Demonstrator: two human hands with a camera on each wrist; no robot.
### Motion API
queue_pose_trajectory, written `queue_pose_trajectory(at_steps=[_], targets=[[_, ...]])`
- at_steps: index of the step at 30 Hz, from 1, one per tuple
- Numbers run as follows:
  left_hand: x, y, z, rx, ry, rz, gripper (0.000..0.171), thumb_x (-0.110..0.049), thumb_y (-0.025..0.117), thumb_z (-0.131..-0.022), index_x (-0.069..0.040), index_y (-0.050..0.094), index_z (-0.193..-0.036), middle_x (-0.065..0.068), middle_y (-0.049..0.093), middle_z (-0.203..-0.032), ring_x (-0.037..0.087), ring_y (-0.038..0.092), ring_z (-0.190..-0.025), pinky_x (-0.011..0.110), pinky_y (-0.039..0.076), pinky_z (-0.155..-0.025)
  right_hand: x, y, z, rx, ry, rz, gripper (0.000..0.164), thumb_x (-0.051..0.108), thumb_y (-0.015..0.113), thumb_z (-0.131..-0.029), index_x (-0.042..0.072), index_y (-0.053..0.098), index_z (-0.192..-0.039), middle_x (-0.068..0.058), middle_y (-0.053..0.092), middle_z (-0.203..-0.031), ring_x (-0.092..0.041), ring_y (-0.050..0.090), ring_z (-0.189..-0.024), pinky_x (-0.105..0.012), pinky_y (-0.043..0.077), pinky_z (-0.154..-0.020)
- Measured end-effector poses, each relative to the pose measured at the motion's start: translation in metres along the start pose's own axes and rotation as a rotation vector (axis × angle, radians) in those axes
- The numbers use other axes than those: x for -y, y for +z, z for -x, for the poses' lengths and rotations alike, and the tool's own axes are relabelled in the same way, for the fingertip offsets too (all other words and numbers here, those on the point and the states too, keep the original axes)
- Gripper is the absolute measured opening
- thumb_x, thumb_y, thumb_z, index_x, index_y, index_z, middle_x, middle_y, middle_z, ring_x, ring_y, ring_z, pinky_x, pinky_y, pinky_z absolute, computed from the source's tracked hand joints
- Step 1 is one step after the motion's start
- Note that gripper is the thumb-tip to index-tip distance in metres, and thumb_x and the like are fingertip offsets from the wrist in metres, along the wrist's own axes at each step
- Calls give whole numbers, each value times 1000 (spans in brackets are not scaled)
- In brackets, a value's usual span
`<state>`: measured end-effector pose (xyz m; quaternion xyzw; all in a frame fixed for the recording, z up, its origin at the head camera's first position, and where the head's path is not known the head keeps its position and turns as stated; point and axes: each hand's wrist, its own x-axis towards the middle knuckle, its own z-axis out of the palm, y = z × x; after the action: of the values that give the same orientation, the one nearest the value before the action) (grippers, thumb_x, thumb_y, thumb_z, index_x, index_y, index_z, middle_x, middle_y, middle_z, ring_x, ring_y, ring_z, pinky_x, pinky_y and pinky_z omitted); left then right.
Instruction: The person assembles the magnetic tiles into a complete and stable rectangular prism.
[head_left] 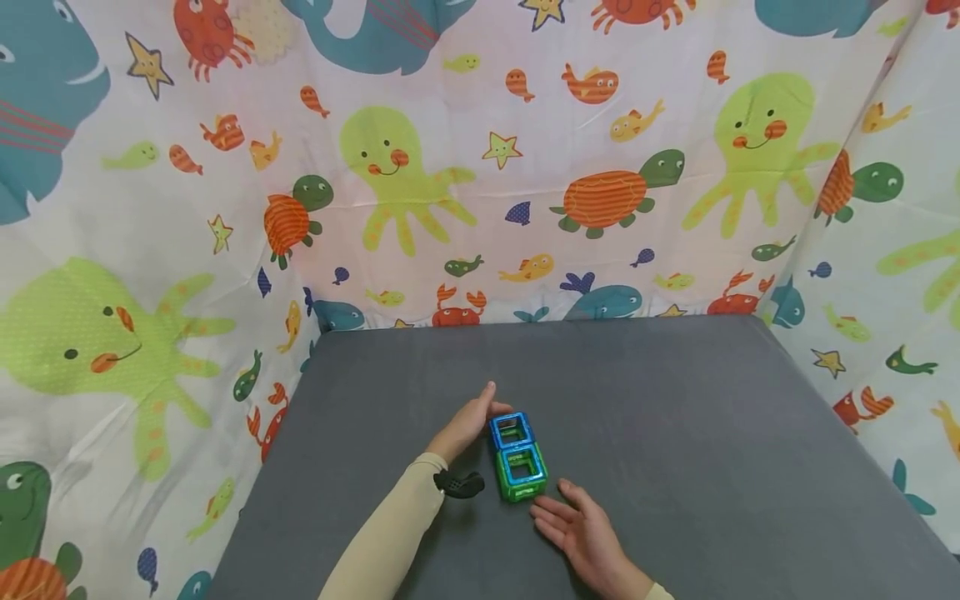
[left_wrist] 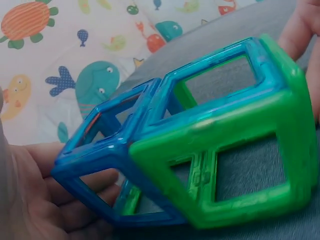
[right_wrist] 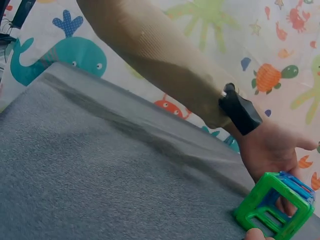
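Observation:
Two joined cubes of see-through magnetic building tiles lie on the dark grey surface in the head view. The far cube has blue frames (head_left: pixel 512 417), and the near one has green side tiles (head_left: pixel 525 493) under a blue top. My left hand (head_left: pixel 463 427) is at the far left end, its fingers stretched along the blue cube; in the left wrist view they pass behind the blue tile (left_wrist: pixel 145 219). By the near end lies my right hand (head_left: pixel 581 533), palm toward the cubes, fingers loosely extended, fingertips right at the green cube (right_wrist: pixel 242 217).
A dark grey cloth surface (head_left: pixel 675 417) spreads around the cubes. White curtains (head_left: pixel 465 225) printed with sea animals rise along its back, left and right sides. A black strap device (head_left: pixel 459 483) sits on the left wrist.

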<state>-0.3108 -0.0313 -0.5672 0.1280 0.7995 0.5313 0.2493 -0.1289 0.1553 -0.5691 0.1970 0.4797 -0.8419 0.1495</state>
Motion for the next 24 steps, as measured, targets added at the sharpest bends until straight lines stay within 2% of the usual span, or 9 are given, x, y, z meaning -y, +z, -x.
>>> queue_pose_trajectory(at_steps=[3, 6, 9, 11, 15, 20, 24], targets=[[-2, -4, 4, -6, -27, -50, 91, -79, 17, -96, -15, 71, -131, 7, 62, -145, 31, 43, -148, 59, 26, -124, 1, -1, -1, -15, -16, 3, 81, 45, 34, -107, -4, -4, -160, -46, 18, -157, -55, 26, -148, -55, 38, -118], [-4, -8, 8, -13, -29, -102, 88, -75, 18, -99, -13, 69, -133, 9, 64, -142, 31, 48, -145, 57, 28, -123, 5, -3, -3, -17, -34, 14, 81, 46, 33, -107, -3, -5, -160, -46, 19, -157, -54, 28, -148, -53, 40, -117], [-5, -11, 12, -34, -20, -135, 84, -70, 19, -102, -9, 68, -134, 12, 68, -136, 31, 58, -135, 54, 41, -116, 10, -6, -6, -7, -59, 45, 82, 46, 31, -107, -3, -6, -161, -45, 19, -157, -53, 28, -148, -51, 43, -115], [-5, -11, 14, -54, -13, -144, 80, -66, 22, -104, -7, 68, -134, 14, 70, -132, 31, 64, -127, 50, 51, -105, 15, -9, -10, 0, -80, 65, 80, 46, 29, -107, -2, -6, -161, -44, 19, -158, -53, 28, -149, -51, 43, -115], [-1, -9, 18, -100, -19, -125, 68, -58, 31, -107, -7, 67, -134, 13, 72, -128, 25, 69, -114, 40, 60, -84, 28, -15, -18, -5, -99, 119, 81, 48, 31, -107, -1, -2, -162, -40, 21, -160, -51, 28, -149, -51, 41, -117], [5, -2, 25, -171, -30, -44, 46, -39, 48, -107, -5, 66, -132, 14, 72, -120, 21, 71, -99, 36, 63, -75, 46, -22, -32, -10, -146, 231, 79, 47, 35, -107, 0, 5, -163, -36, 26, -161, -49, 32, -149, -52, 38, -119], [10, 4, 29, -208, -9, -13, 40, -32, 58, -103, -4, 65, -130, 14, 71, -114, 19, 70, -92, 34, 63, -69, 55, -26, -41, 18, -202, 312, 74, 41, 38, -107, 0, 9, -163, -34, 28, -161, -49, 34, -148, -55, 35, -120]])
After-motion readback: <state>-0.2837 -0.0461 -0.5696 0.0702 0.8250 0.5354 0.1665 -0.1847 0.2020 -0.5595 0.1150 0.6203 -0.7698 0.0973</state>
